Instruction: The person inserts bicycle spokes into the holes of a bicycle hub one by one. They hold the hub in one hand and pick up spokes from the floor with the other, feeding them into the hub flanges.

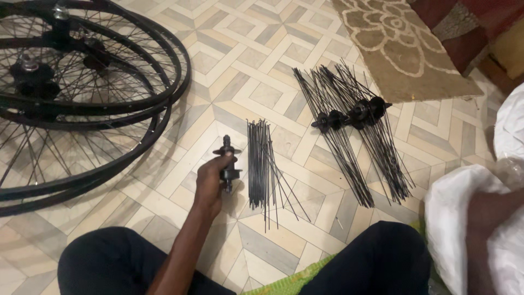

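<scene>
My left hand (210,183) is closed around a black wheel hub (228,159), held upright just above the tiled floor. Right beside it lies a loose bundle of thin black spokes (262,166). Farther right, two black hubs (352,116) with many spokes threaded through them rest on the floor, their spokes fanned out. My right hand (491,213) is at the far right edge, pushed into a white plastic bag (456,213); its fingers are hidden by the bag.
Several black spoked bicycle wheels (82,93) are stacked at the upper left. A brown patterned mat (398,49) lies at the top right. My knees in dark trousers (109,262) fill the bottom edge, with a green mat (289,281) between them.
</scene>
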